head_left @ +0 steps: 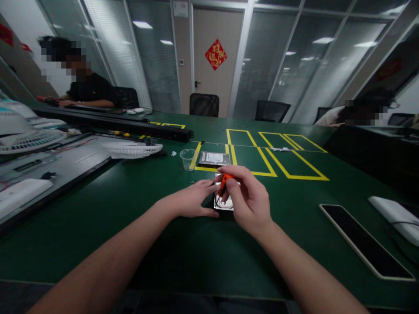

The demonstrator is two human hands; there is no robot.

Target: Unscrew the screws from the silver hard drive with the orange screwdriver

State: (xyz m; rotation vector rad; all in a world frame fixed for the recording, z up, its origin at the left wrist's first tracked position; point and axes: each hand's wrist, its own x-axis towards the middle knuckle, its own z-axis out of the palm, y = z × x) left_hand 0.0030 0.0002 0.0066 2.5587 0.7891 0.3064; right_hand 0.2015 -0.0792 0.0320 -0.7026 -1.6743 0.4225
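Observation:
A silver hard drive (pixel 225 203) lies on the green table in front of me, partly covered by my hands. My left hand (pixel 196 198) holds it at its left side, fingers along the far part and thumb by the near corner. In my right hand (pixel 250 198) is an orange-and-black screwdriver (pixel 224 185), gripped between thumb and fingers. Its shaft slants down to the left, toward the drive's top face; whether the tip sits in a screw cannot be made out. Just beyond lies a second hard drive (pixel 214 158) with a white label, beside a clear plastic cup (pixel 188 159).
Yellow tape rectangles (pixel 307 178) mark the table. To the right lie a phone (pixel 365 240) and a white device (pixel 394 218). On the left are a large flat panel (pixel 65 161), white fan-like covers (pixel 131 149) and a long black bar (pixel 131 124). Two people sit across the table.

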